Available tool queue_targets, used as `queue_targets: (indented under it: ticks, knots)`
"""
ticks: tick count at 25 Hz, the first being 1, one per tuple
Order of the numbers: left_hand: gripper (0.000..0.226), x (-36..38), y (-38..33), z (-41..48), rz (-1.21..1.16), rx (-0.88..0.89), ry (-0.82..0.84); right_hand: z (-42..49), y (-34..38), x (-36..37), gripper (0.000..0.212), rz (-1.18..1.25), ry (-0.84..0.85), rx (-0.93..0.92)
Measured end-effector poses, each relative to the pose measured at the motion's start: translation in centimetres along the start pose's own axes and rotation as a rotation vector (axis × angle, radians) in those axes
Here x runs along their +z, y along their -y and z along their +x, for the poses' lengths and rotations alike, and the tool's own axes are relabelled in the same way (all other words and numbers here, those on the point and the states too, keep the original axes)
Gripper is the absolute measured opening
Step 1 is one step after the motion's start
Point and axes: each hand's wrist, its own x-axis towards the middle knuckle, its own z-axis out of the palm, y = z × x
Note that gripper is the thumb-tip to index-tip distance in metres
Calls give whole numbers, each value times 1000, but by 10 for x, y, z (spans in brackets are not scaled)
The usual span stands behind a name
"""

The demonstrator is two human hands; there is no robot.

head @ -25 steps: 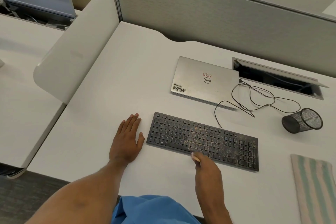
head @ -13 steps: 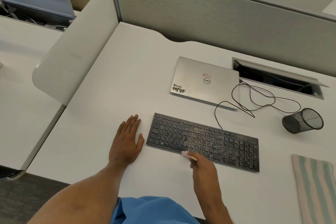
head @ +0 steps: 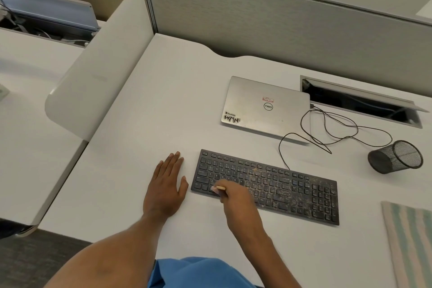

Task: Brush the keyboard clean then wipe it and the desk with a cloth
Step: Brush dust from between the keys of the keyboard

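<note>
The white counter (head: 163,100) carries a black keyboard (head: 292,189) near its front edge, the right half speckled with pale crumbs. A striped cloth (head: 411,241) lies at the keyboard's 4 o'clock. The left hand (head: 166,184) lies flat on the counter, fingers straight and together, just at the keyboard's 9 o'clock. The right hand (head: 236,201) pinches a small brush (head: 217,188), whose pinkish tip touches the lower-left keys.

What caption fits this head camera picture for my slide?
Right hand holds a small brush on the dusty keyboard; left hand rests flat on the desk.
</note>
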Motion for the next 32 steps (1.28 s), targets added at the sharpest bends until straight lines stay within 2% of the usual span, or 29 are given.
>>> queue_targets:
  ticks: [6,8,10,13,16,18,23,29,32]
  knots:
    - [64,0,-1,0,-1,4,-5,-20,-38,-38,23,44,-183,270]
    - [63,-1,-1,0,-2,6,-9,-25,-37,-50,28,-28,-224,297]
    - [64,-1,-2,0,2,11,-11,-24,-25,-50,28,-20,-235,266]
    - [64,0,-1,0,7,8,-5,-16,-3,-31,23,120,-123,161]
    - [65,0,1,0,17,9,4,-10,0,-9,19,39,-34,78]
    - [65,0,0,0,15,6,7,-8,-9,-8,17,-18,-60,95]
    - [65,1,1,0,10,3,11,-8,-29,-30,25,69,-155,259]
    - [65,1,0,1,16,1,12,-1,-10,-20,25,7,-131,91]
    - [65,0,0,1,18,4,4,-2,-14,-19,27,26,-119,150]
